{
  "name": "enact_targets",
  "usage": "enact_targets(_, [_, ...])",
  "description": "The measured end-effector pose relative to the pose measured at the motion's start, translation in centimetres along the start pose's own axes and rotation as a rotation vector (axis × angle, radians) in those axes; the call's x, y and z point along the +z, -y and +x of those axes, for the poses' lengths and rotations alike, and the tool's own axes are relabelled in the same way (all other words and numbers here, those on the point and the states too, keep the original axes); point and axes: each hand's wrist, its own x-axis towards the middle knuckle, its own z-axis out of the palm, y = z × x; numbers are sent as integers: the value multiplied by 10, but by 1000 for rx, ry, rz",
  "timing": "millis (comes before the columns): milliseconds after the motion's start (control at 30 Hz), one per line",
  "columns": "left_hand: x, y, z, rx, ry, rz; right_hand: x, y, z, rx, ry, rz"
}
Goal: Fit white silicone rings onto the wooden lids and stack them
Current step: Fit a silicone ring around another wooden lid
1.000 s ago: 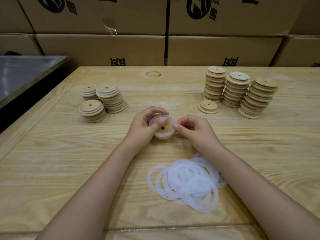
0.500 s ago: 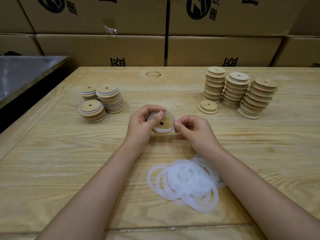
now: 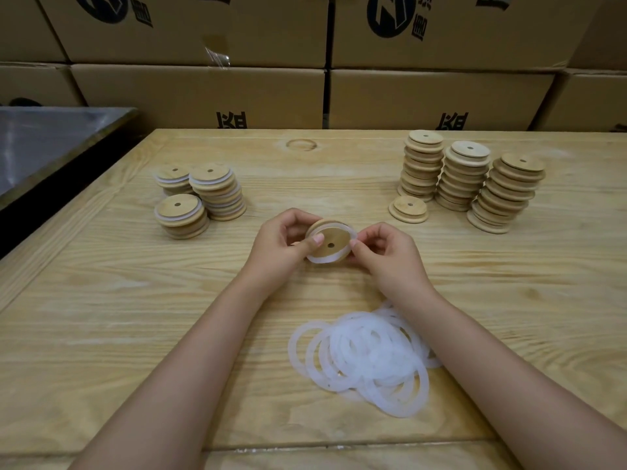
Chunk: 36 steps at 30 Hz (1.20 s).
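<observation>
A: Left side?
B: Three short stacks of ringed lids, up and left of the left hand. Its thumb is pressed on the face of a wooden lid, fingers curled behind it.
A: Is the ring on?
B: White ring is round the lid's rim; can't tell if it's fully seated. The lid is held between both hands, tilted toward the camera.
A: Right hand?
B: Right hand is pinching the ring at the lid's right edge.
A: Supply?
B: Loose rings are piled just below the right wrist. Bare lid stacks are up and right, with one single lid beside them.
</observation>
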Motion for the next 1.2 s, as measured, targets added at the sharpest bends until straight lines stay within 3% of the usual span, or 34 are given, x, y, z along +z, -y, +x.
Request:
enact_targets(233, [13, 0, -3, 52, -26, 140, -4, 3, -1, -105, -30, -197])
enact_targets(600, [10, -5, -1, -6, -165, -22, -4, 7, 0, -18, 50, -39])
enact_targets(867, [8, -1, 0, -20, -176, -121, -6, 9, 0, -180, 34, -375])
enact_targets(1000, [7, 1, 0, -53, -161, -153, -8, 8, 1, -126, 62, -280])
enact_targets(1200, [8, 2, 0, -44, -181, -187, -5, 3, 1, 106, 78, 23])
